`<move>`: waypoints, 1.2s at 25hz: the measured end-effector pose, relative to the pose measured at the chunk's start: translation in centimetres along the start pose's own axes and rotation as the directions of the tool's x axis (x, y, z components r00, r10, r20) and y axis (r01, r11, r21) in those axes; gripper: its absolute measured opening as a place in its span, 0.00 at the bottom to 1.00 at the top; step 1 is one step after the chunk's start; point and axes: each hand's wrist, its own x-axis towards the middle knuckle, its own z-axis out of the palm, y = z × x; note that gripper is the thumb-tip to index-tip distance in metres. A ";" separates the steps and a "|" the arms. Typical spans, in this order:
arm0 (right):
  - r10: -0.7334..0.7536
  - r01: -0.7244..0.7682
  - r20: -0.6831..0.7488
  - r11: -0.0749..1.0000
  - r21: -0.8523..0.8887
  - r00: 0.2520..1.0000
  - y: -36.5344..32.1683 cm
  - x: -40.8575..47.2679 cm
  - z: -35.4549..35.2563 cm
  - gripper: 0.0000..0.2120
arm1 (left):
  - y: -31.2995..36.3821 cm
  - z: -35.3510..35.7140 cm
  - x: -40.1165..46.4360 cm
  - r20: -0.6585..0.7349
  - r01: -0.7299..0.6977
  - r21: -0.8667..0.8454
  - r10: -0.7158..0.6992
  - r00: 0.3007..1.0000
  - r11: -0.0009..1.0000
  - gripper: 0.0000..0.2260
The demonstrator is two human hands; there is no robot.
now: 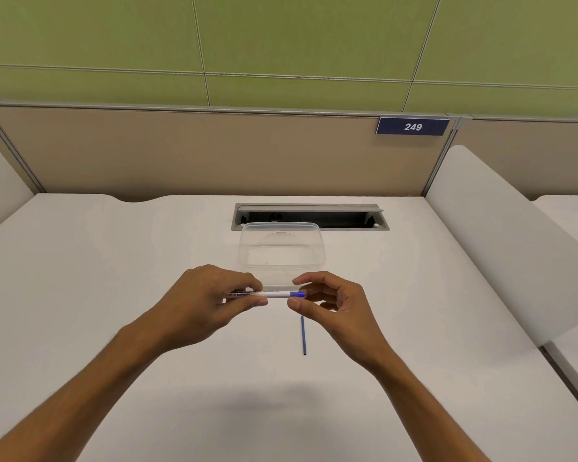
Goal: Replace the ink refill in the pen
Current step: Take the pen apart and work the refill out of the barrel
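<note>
A white pen (274,294) with black lettering and a blue right end lies level above the white desk (114,261). My left hand (204,301) grips its left half, fingers curled round the barrel. My right hand (331,305) is at the blue end, with thumb and forefinger curved on either side of the tip; I cannot tell whether they touch it. A thin dark blue refill (303,335) lies on the desk just below the pen's blue end, pointing toward me.
A clear plastic container (281,235) stands on the desk right behind my hands. Behind it is an open cable slot (311,216). White side dividers (501,235) and a beige back panel with a "249" sign (412,127) enclose the desk.
</note>
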 end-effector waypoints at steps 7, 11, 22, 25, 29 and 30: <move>0.000 -0.002 -0.051 0.999 -0.040 0.999 0.1 0.2 0.5 0.15 | 0.0 0.3 0.1 -0.033 -0.030 0.031 0.031 0.999 0.999 0.15; -0.009 0.009 -0.031 1.000 -0.008 0.999 0.0 0.2 0.2 0.08 | 0.1 0.3 0.2 -0.060 -0.033 0.018 0.034 0.998 0.999 0.14; 0.018 -0.019 -0.037 0.999 -0.040 0.999 0.2 0.2 0.3 0.07 | -0.2 0.4 0.1 -0.064 -0.039 0.029 0.041 0.997 0.999 0.15; 0.020 -0.026 -0.064 0.994 -0.103 0.998 0.5 0.4 0.6 0.16 | -0.2 0.5 0.0 -0.070 -0.056 0.045 0.059 0.996 0.997 0.15; 0.036 -0.038 -0.024 0.995 -0.097 0.999 0.3 0.3 0.7 0.13 | -0.3 0.5 0.0 -0.072 -0.067 0.057 0.071 0.995 0.996 0.15; 0.031 -0.032 -0.011 0.996 -0.085 0.999 0.2 0.2 0.6 0.12 | -0.3 0.5 0.0 -0.072 -0.070 0.058 0.074 0.995 0.996 0.15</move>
